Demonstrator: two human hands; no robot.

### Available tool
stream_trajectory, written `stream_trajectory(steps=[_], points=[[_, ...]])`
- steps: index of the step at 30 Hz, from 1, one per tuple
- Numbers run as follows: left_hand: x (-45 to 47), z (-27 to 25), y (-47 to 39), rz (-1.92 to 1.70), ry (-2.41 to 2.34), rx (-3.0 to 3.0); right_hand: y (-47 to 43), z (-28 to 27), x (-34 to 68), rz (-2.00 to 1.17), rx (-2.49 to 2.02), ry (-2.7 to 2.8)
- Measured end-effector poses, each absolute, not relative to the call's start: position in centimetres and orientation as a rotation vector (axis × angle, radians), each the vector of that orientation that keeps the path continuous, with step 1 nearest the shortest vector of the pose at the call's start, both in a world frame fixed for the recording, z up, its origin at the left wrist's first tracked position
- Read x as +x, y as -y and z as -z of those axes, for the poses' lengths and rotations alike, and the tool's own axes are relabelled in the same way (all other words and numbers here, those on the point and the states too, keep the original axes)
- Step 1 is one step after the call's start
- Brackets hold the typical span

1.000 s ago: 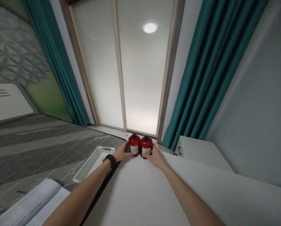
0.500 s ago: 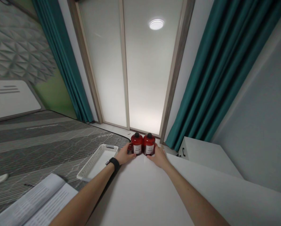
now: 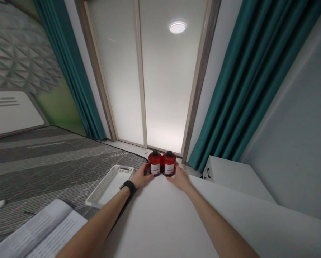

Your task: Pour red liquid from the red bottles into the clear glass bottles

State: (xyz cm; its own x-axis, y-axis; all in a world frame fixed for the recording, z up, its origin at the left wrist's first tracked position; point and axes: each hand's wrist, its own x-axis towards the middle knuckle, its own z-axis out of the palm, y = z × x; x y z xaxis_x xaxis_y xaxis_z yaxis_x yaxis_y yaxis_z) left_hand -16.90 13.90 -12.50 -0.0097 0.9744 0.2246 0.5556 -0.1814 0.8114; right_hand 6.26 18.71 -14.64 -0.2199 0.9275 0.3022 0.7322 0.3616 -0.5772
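Two red bottles with black caps and white labels stand upright side by side at the far end of a white tabletop [image 3: 160, 215]. My left hand [image 3: 141, 176], with a dark watch on its wrist, is wrapped around the outer side of the left red bottle [image 3: 155, 163]. Around the outer side of the right red bottle [image 3: 169, 163] curls my right hand [image 3: 180, 177]. The thumbs lie low at the front of the bottles; the other fingers are partly hidden behind them.
Left of the table, a white perforated basket [image 3: 103, 191] and an open book [image 3: 46, 229] lie on a grey patterned bed cover [image 3: 55, 157]. A white cabinet [image 3: 235, 177] stands at the right, below green curtains [image 3: 230, 93]. Frosted sliding doors [image 3: 165, 82] are ahead.
The whole view has shifted slightly, so everything sits a little further left. Both hands stay on the two bottles, which keep their place on the table.
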Motion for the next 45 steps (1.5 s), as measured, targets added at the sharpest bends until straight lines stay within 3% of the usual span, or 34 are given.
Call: stream_trajectory(steps=[34, 45], points=[[-17.2, 13.9, -14.5, -1.155, -1.529, 1.847, -18.9, 13.8, 6.8, -0.465, -1.464, 2.113], [-17.0, 12.7, -12.2, -0.954, -1.885, 1.957, -17.3, 13.0, 8.5, -0.429, -1.421, 2.090]])
